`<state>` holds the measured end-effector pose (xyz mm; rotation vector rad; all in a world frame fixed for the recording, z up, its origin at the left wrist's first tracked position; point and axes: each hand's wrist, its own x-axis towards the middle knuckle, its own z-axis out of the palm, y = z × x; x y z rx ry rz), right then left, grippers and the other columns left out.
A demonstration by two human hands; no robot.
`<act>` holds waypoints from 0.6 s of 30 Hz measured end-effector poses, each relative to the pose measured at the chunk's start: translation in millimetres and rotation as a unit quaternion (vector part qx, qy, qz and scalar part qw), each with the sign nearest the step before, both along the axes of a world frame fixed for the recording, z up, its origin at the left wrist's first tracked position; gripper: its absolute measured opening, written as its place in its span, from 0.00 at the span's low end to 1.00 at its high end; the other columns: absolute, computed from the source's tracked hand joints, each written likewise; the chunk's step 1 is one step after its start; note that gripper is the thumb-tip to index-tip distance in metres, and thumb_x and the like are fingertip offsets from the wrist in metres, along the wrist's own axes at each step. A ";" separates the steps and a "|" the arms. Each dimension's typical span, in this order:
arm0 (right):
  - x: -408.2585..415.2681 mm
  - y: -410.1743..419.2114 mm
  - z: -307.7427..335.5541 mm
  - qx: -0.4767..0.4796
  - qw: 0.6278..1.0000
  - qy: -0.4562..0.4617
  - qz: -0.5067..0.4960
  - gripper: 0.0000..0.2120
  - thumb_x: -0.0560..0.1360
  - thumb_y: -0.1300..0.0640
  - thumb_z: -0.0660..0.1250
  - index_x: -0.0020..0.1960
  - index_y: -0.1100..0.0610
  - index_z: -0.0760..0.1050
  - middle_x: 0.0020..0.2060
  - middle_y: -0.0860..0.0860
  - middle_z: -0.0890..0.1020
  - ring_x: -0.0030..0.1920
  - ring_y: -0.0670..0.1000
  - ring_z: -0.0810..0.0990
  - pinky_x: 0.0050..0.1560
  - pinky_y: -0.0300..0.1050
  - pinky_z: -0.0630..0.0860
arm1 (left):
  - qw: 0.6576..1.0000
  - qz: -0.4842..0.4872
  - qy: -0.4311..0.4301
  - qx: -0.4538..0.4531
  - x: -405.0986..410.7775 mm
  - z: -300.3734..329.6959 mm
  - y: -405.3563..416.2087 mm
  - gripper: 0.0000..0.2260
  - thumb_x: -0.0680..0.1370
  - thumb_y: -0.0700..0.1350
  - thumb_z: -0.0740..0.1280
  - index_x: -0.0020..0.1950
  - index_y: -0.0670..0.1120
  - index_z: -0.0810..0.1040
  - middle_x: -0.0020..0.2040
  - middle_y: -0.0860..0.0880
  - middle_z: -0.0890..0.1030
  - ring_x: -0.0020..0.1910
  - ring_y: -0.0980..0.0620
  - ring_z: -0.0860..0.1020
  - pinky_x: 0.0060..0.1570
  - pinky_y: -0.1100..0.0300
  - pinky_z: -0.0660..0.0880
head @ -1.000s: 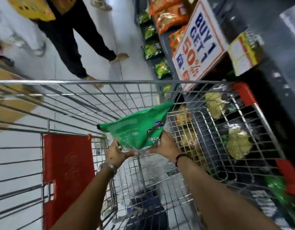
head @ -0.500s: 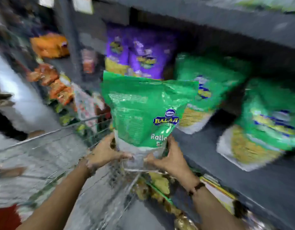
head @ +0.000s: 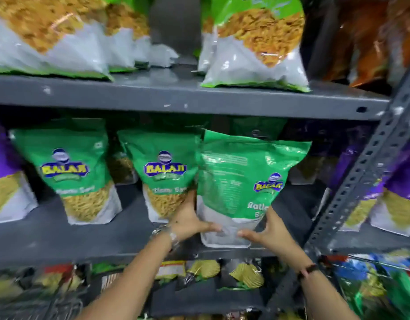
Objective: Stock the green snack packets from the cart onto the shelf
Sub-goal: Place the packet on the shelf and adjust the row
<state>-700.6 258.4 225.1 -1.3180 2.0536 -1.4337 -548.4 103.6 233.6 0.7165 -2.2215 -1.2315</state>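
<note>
Both hands, left hand (head: 187,221) and right hand (head: 267,232), grip the bottom of one packet (head: 243,181) standing on the middle shelf (head: 95,236). Two more packets (head: 68,174) stand to its left, the nearer one (head: 163,174) touching it. More bags (head: 254,42) sit on the upper shelf (head: 176,98) above.

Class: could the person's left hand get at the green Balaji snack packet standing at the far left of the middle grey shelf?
Probably yes: left hand must first release the held green packet; nothing blocks the far-left packet.

Grey metal shelf (head: 130,234): two green Balaji packets (head: 65,172) (head: 164,174) upright, third green packet (head: 240,181) at front edge; purple packets (head: 5,176) on both ends.
</note>
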 end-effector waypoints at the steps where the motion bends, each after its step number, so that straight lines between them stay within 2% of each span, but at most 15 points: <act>1: -14.9 -0.4 -0.5 -0.001 1.000 -0.007 -0.010 0.32 0.56 0.58 0.80 0.52 0.42 0.67 0.53 0.47 0.78 0.58 0.53 0.74 0.61 0.39 0.72 | 1.000 -0.008 -0.012 0.010 -19.1 0.3 -1.4 0.44 0.55 0.49 0.80 0.66 0.43 0.62 0.63 0.48 0.71 0.63 0.48 0.69 0.61 0.61 0.66; 2: -27.6 -2.9 -2.2 -0.005 1.000 -0.017 -0.018 0.31 0.57 0.58 0.80 0.52 0.43 0.67 0.52 0.43 0.77 0.57 0.50 0.75 0.56 0.30 0.71 | 0.999 -0.013 -0.026 0.028 -35.7 -1.6 -3.6 0.45 0.56 0.50 0.79 0.66 0.43 0.61 0.65 0.45 0.71 0.65 0.46 0.68 0.64 0.56 0.67; 3: -36.9 -5.3 -4.9 -0.005 0.999 -0.025 -0.026 0.31 0.57 0.59 0.80 0.51 0.43 0.67 0.51 0.39 0.76 0.56 0.48 0.75 0.51 0.24 0.70 | 0.998 -0.016 -0.029 0.047 -48.9 -5.5 -5.2 0.45 0.57 0.49 0.79 0.67 0.42 0.60 0.68 0.44 0.69 0.66 0.46 0.67 0.66 0.52 0.66; 4: -45.6 -9.2 -8.5 -0.003 0.999 -0.029 -0.036 0.30 0.58 0.59 0.80 0.51 0.43 0.67 0.50 0.37 0.75 0.56 0.47 0.75 0.50 0.25 0.69 | 0.997 -0.019 -0.025 0.066 -62.0 -11.7 -7.6 0.44 0.58 0.47 0.78 0.68 0.41 0.59 0.69 0.43 0.67 0.68 0.46 0.65 0.67 0.51 0.64; 7: -58.5 -22.0 -23.8 0.004 0.997 -0.039 -0.065 0.30 0.59 0.61 0.79 0.53 0.47 0.66 0.49 0.42 0.76 0.56 0.50 0.75 0.55 0.39 0.69 | 0.995 -0.018 -0.022 0.094 -86.2 -31.8 -10.3 0.41 0.63 0.42 0.76 0.70 0.41 0.56 0.71 0.45 0.63 0.70 0.47 0.61 0.69 0.55 0.59; 8: -58.6 -26.0 -28.2 -0.002 0.996 -0.040 -0.076 0.30 0.59 0.61 0.79 0.53 0.46 0.67 0.48 0.42 0.77 0.55 0.49 0.76 0.55 0.41 0.70 | 0.994 -0.021 -0.011 0.105 -91.5 -38.6 -11.1 0.39 0.65 0.40 0.74 0.70 0.41 0.56 0.72 0.44 0.62 0.71 0.47 0.61 0.70 0.53 0.59; 11: -53.8 -27.5 -37.5 -0.045 0.993 -0.012 -0.106 0.27 0.60 0.60 0.78 0.50 0.45 0.68 0.47 0.38 0.77 0.49 0.38 0.76 0.49 0.36 0.72 | 0.990 0.023 0.042 0.130 -99.3 -47.5 -9.1 0.34 0.69 0.33 0.69 0.70 0.40 0.56 0.71 0.40 0.63 0.69 0.43 0.64 0.69 0.45 0.62; 13: -52.8 -19.8 -48.3 -0.081 0.990 -0.015 -0.118 0.17 0.67 0.61 0.73 0.48 0.45 0.71 0.47 0.41 0.79 0.47 0.35 0.77 0.48 0.36 0.74 | 0.984 0.113 0.069 0.117 -100.3 -49.9 -5.8 0.27 0.70 0.34 0.68 0.66 0.37 0.61 0.64 0.38 0.69 0.60 0.44 0.71 0.65 0.51 0.67; 15: -50.7 -11.1 -53.8 -0.114 0.981 -0.060 -0.145 0.06 0.74 0.55 0.62 0.47 0.45 0.74 0.48 0.51 0.82 0.48 0.42 0.78 0.51 0.46 0.75 | 0.977 0.172 0.101 0.083 -96.5 -51.2 2.7 0.13 0.71 0.36 0.67 0.54 0.42 0.69 0.51 0.45 0.74 0.45 0.51 0.73 0.51 0.59 0.71; 16: -51.5 -9.4 -55.7 -0.122 0.975 -0.096 -0.158 0.08 0.74 0.50 0.57 0.48 0.45 0.75 0.52 0.55 0.81 0.52 0.47 0.78 0.56 0.48 0.74 | 0.975 0.173 0.120 0.076 -94.8 -51.6 8.8 0.09 0.72 0.37 0.66 0.48 0.47 0.69 0.45 0.49 0.73 0.42 0.52 0.72 0.47 0.61 0.72; 18: -52.2 -12.9 -58.5 -0.103 0.968 -0.166 -0.158 0.18 0.73 0.44 0.52 0.58 0.47 0.72 0.65 0.55 0.74 0.64 0.51 0.71 0.70 0.52 0.64 | 0.975 0.149 0.141 0.084 -91.5 -55.9 20.2 0.12 0.73 0.38 0.65 0.42 0.54 0.66 0.43 0.50 0.71 0.43 0.48 0.73 0.42 0.71 0.71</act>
